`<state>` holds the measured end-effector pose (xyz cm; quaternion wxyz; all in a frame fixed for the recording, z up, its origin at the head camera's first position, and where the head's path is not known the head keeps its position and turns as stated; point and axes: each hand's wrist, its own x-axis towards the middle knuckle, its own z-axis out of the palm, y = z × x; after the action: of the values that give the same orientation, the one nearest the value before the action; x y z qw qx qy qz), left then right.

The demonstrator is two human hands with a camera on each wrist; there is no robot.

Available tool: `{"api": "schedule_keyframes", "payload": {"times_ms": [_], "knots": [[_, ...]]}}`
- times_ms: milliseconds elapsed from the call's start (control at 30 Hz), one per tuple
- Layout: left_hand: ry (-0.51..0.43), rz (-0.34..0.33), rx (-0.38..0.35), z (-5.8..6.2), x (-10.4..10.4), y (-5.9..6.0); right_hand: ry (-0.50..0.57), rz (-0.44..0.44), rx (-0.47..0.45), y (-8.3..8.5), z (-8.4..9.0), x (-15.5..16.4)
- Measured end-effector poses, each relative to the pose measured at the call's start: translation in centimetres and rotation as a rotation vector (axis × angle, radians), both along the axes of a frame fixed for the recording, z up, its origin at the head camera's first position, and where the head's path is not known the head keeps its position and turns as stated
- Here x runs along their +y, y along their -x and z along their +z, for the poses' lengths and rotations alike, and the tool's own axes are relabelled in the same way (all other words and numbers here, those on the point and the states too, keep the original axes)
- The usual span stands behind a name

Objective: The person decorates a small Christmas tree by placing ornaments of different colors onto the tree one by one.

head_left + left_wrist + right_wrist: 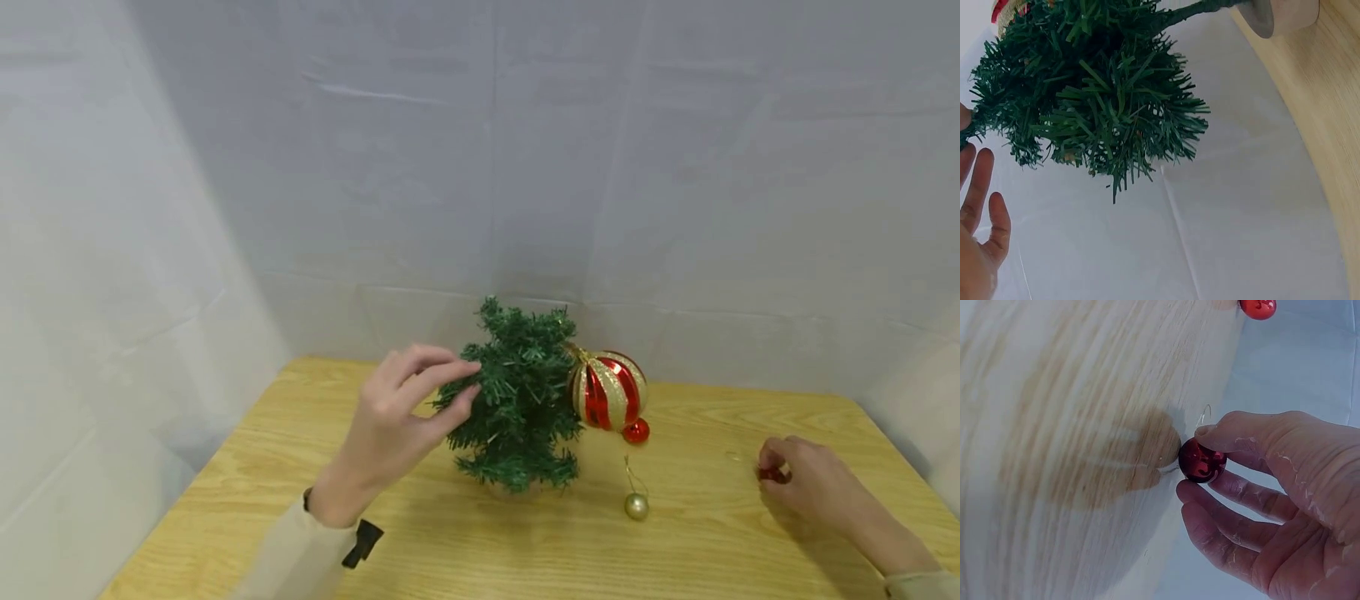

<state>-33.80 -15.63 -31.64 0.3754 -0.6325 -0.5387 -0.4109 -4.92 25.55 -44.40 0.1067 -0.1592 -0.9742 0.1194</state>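
Note:
A small green artificial Christmas tree (517, 392) stands upright on the table. My left hand (408, 421) is at its left side, pinching a branch tip between thumb and fingers; in the left wrist view that branch (982, 119) runs to the fingertips at the left edge. Far to the right, my right hand (817, 487) holds a small shiny red bauble (1200, 460) low over the tabletop, thumb on one side and fingers on the other. A thin hanging loop (1205, 414) rises from the bauble. A large red-and-gold striped bauble (611, 390) hangs on the tree's right side.
On the wooden table (540, 558) lie a small gold bauble (636, 506) with a string loop and another red bauble (636, 431), partly behind the striped one. A pale cloth (480, 167) hangs behind the table. The tree's round base (1291, 15) shows in the left wrist view.

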Motion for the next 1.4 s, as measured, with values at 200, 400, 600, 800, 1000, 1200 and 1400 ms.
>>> {"api": "schedule_keyframes", "payload": {"times_ms": [200, 400, 600, 800, 1000, 1200, 1400], "knots": [[-0.005, 0.035, 0.004, -0.2, 0.5, -0.7, -0.044, 0.015, 0.034, -0.1, -0.3, 0.0], [-0.009, 0.035, 0.0, -0.1, 0.9, -1.0, -0.09, 0.092, 0.055, -0.1, -0.6, 0.1], [0.01, 0.033, -0.015, -0.2, 0.9, -0.9, -0.163, 0.088, 0.052, -0.5, -0.8, -0.5], [0.018, 0.03, -0.017, -0.1, 0.8, -0.8, -0.349, 0.192, 0.28, -0.8, -1.2, -0.9], [0.01, 0.026, -0.008, -0.1, 0.8, -0.8, -0.43, 0.283, 0.418, -0.4, -0.9, -1.1], [0.019, 0.029, -0.016, -0.1, 0.8, -0.8, -0.485, 0.348, 0.535, 0.3, -0.4, -1.5], [0.016, 0.027, -0.016, -0.2, 0.8, -0.8, -0.488, 0.352, 0.577, 0.2, 0.4, -2.2]]}}
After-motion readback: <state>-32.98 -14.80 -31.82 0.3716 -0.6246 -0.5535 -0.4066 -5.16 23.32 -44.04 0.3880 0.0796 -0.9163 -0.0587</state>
